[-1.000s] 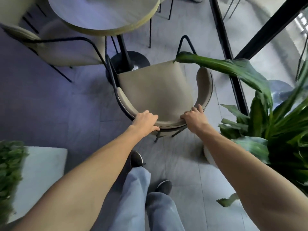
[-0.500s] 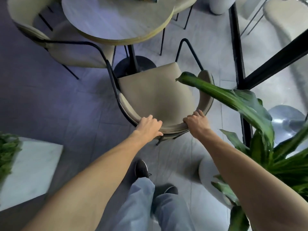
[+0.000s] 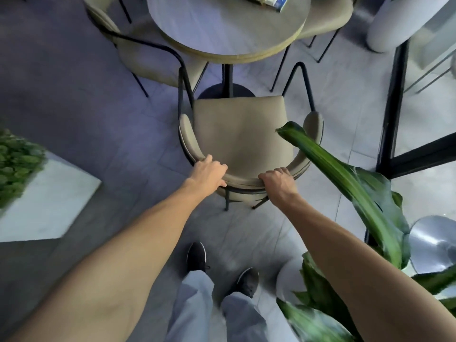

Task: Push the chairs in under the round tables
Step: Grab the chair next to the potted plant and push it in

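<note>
1. At the far left edge, a white rectangular planter (image 3: 51, 206) filled with green foliage (image 3: 14, 161) sits on the grey tiled floor (image 3: 81, 114).
2. Up and to its right, a beige armchair (image 3: 153, 60) with a thin black frame stands at the left side of the round bench (image 3: 222, 28), its seat partly under the bench top.
3. The left hand (image 3: 209, 174) rests on the curved backrest of the nearest beige chair (image 3: 239, 134), fingers curled over the top edge and closed on the backrest's left part.
4. That chair stands in the middle of the view, facing the round bench; its front seat edge lies just short of the bench's rim and near the black pedestal base (image 3: 225, 91), so the seat is not under the top.
5. The right hand (image 3: 278, 183) grips the same backrest further right, fingers wrapped over the padded rim and closed on it.
6. Below the arms, two dark shoes (image 3: 197, 255) and light trouser legs show on the floor behind the chair.
7. A stack of printed items (image 3: 269, 1) lies at the bench's far edge, and another beige chair (image 3: 325, 18) stands beyond its right side.
8. On the right, a long leaf of a potted plant (image 3: 345, 181) reaches across the chair's right armrest, in front of a black metal frame (image 3: 392, 107).
</note>
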Available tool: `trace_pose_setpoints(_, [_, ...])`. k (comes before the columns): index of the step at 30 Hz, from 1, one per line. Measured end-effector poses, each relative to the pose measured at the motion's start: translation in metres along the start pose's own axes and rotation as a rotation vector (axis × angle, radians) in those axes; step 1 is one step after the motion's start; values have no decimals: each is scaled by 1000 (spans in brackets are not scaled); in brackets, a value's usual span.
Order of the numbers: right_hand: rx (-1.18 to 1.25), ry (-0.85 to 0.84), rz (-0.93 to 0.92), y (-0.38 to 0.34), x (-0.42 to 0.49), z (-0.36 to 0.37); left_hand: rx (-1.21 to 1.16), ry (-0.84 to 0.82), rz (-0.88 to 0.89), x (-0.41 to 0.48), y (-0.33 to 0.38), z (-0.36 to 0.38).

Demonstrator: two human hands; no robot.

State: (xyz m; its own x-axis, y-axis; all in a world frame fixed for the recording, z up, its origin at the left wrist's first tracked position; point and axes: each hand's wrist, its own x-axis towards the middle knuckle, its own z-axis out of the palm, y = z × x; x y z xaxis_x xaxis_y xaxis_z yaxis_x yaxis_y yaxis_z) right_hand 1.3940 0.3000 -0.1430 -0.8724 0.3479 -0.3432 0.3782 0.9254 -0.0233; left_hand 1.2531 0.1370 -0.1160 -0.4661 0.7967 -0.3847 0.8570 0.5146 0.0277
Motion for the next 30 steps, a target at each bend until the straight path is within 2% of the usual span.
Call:
trace_pose_setpoints(6, [-26, -10, -32, 5, 18, -8, -90, 43, -73, 12, -6, 6])
trace_pose_setpoints(11, [-28, -30, -22, 7, 34, -12, -78, 69, -87, 25, -10, 3])
trace_pose_setpoints(20, [-79, -71, -16, 11, 45, -11, -25, 23, -93, 36, -1, -5])
trace_pose_setpoints(22, [-94, -128, -30, 13, 44, -18, -3, -1, -88, 35, 1, -9])
trace_pose_setpoints(26, [-93, -232, -50, 13, 43, -49, -46, -64, -89, 32, 4, -38])
trace_pose_setpoints(30, [-53, -159, -96, 10, 44, -99, -33, 28, -108, 33, 11, -90])
